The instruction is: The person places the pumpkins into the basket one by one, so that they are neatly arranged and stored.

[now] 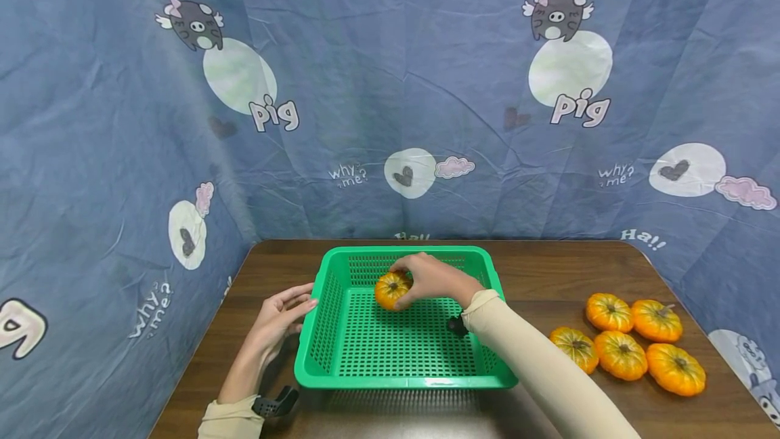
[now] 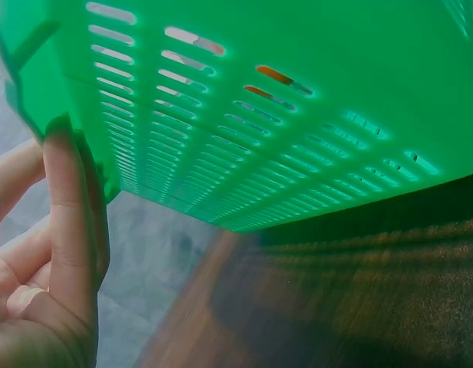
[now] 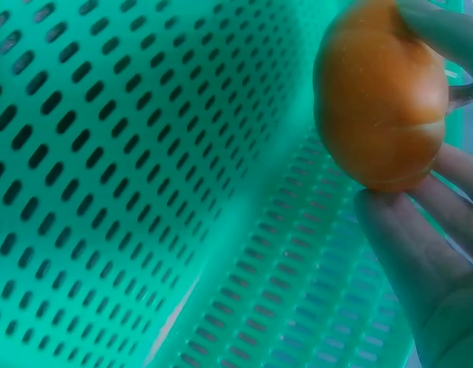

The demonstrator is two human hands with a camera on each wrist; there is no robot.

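Observation:
A small orange pumpkin (image 1: 391,290) is gripped between the thumb and fingers of my right hand (image 1: 434,279), inside the green plastic basket (image 1: 405,382). The right wrist view shows the pumpkin (image 3: 382,100) near the basket's slotted wall, fingers below it and another digit at its top. Whether it touches the basket floor I cannot tell. My left hand (image 1: 279,322) is at the basket's left rim, its fingers extended along the outside. Up close in the left wrist view, the fingers of the left hand (image 2: 60,253) touch the green rim.
Several more pumpkins (image 1: 620,356) lie grouped on the brown wooden table (image 1: 536,269), right of the basket. A blue patterned cloth (image 1: 390,87) hangs behind the table and along its sides. My right forearm crosses the basket's right rim.

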